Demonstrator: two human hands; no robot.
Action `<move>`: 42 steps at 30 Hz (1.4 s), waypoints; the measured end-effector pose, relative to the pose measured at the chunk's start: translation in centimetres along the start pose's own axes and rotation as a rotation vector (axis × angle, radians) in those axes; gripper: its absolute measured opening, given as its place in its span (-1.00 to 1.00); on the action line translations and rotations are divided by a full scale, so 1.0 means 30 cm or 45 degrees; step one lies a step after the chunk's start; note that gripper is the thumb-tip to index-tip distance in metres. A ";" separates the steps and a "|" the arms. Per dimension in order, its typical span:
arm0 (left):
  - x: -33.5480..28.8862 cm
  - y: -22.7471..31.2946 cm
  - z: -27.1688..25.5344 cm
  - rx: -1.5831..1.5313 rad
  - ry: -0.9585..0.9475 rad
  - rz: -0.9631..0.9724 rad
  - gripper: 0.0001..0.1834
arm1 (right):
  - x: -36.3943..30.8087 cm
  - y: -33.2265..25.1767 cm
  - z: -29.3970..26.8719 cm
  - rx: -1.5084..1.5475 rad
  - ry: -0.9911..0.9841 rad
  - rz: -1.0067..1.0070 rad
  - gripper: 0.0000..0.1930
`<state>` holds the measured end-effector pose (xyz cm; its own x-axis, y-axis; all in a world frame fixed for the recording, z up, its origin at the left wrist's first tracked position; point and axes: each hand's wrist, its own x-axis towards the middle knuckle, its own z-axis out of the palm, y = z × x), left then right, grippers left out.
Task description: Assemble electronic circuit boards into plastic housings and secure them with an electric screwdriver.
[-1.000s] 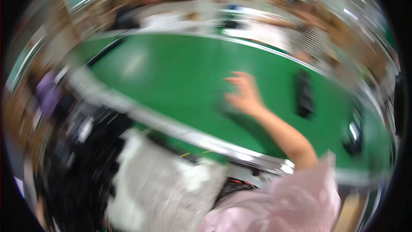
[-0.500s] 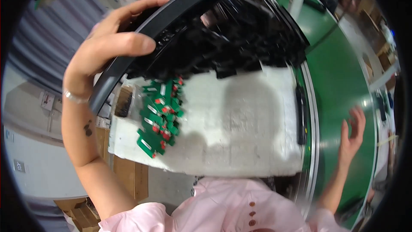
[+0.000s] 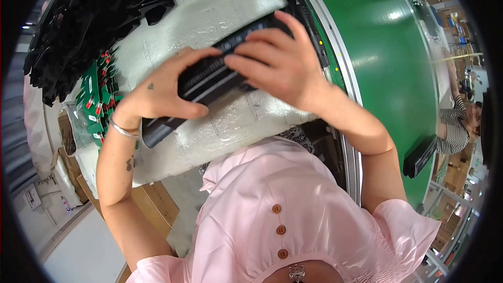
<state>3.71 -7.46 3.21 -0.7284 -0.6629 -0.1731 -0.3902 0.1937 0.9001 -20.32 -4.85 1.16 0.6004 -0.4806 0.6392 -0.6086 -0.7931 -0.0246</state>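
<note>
Steadying, seemingly: left hand (image 3: 157, 93) is clamping black housing (image 3: 214, 85); right hand (image 3: 291, 71) is overlapping, grip unclear; next move is needing even support.

Factory workshop, green conveyor belt (image 3: 377, 57), circuit boards (image 3: 95, 93)

The long part (image 3: 207, 78) is black, with a pale glossy streak along it. Beneath it the tabletop (image 3: 220, 133) is milky white, and the heaped pieces (image 3: 99, 26) are plain black. The circuit boards (image 3: 93, 88) are green — dotted with red, marked with white. A vivid green belt (image 3: 377, 47) runs beside a silver-grey rail (image 3: 352, 81). The shirt (image 3: 241, 204) is solid pale pink with brown buttons (image 3: 281, 230); a co-worker's top (image 3: 454, 131) has black and white stripes — the cardboard box (image 3: 158, 204) is tan.
</note>
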 end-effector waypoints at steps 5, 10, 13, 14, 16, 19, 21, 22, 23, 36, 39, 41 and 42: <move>0.029 -0.022 0.064 0.221 0.021 0.175 -0.30 | -0.030 -0.011 0.014 0.165 -0.045 -0.088 -0.71; -0.023 -0.128 0.038 -0.238 0.244 -0.059 -0.75 | 0.058 -0.005 -0.140 0.239 -0.316 -0.026 -0.71; -0.049 -0.123 0.037 0.238 0.222 0.093 -0.80 | 0.115 0.059 -0.242 0.388 -0.525 0.156 -0.59; -0.062 -0.129 0.042 0.266 0.209 0.178 -0.81 | 0.134 0.092 -0.247 0.494 -0.519 0.175 -0.59; -0.109 -0.102 0.100 0.276 0.269 0.035 -0.85 | 0.145 0.178 -0.221 0.661 -0.468 0.183 -0.61; -0.121 -0.059 0.118 0.552 0.203 0.081 -0.87 | 0.171 0.237 -0.132 0.862 -0.735 0.536 -0.62; -0.140 -0.032 0.169 0.659 0.384 0.099 -0.84 | 0.182 0.249 -0.049 0.924 -0.884 0.552 -0.64; -0.148 -0.009 0.185 0.661 0.379 0.100 -0.84 | 0.140 0.264 0.029 0.978 -0.825 0.479 -0.61; -0.154 0.031 0.196 0.801 0.480 0.103 -0.81 | 0.152 0.248 0.058 0.834 -1.042 0.526 -0.62; 0.069 0.024 0.176 0.695 0.641 0.048 -0.62 | 0.053 0.177 0.105 0.684 -0.590 0.521 -0.52; 0.115 0.006 0.196 0.790 0.557 0.162 -0.65 | 0.031 0.182 0.113 0.733 -0.544 0.530 -0.58; 0.127 -0.008 0.202 0.850 0.377 0.147 -0.69 | 0.018 0.192 0.122 0.744 -0.536 0.487 -0.70; 0.125 -0.008 0.203 0.850 0.378 0.145 -0.69 | 0.015 0.194 0.122 0.746 -0.536 0.485 -0.70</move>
<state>-2.37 -5.58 -0.10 -0.6386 -0.7620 0.1073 -0.6502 0.6089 0.4545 -21.70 -11.06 -1.50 0.6228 -0.7645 0.1665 -0.5102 -0.5581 -0.6544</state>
